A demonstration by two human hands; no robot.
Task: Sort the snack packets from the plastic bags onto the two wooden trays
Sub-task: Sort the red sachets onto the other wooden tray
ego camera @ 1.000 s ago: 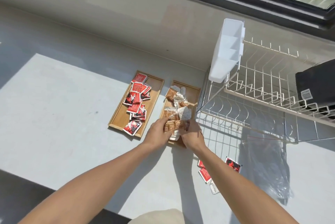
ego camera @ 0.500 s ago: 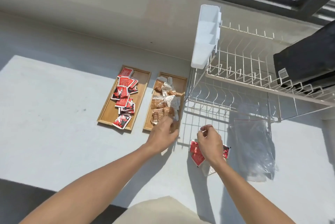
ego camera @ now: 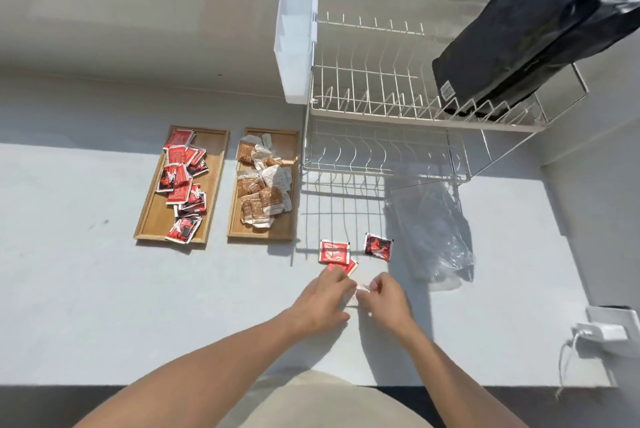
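Observation:
Two wooden trays lie side by side on the white counter. The left tray [ego camera: 216, 182] holds several red packets [ego camera: 180, 182], and the right tray [ego camera: 292, 145] holds several brown and white packets [ego camera: 263, 192]. Nearer to me, two red packets [ego camera: 334, 252] [ego camera: 378, 246] lie loose on the counter. A third red packet [ego camera: 350, 266] is half covered by my left hand [ego camera: 320, 304]. A clear plastic bag [ego camera: 433, 230] lies flat to their right. My left hand and my right hand [ego camera: 389, 301] meet fingertip to fingertip on a small pale packet [ego camera: 358, 291].
A white wire dish rack [ego camera: 381, 109] stands right of the trays, with a white plastic caddy [ego camera: 294, 43] on its left end and a black bag [ego camera: 526, 33] on top. A white charger with a cable [ego camera: 602, 332] sits at the far right.
Both hands have left the brown-packet tray and come back towards me, to the loose packets beside the plastic bag. They now meet on a pale packet.

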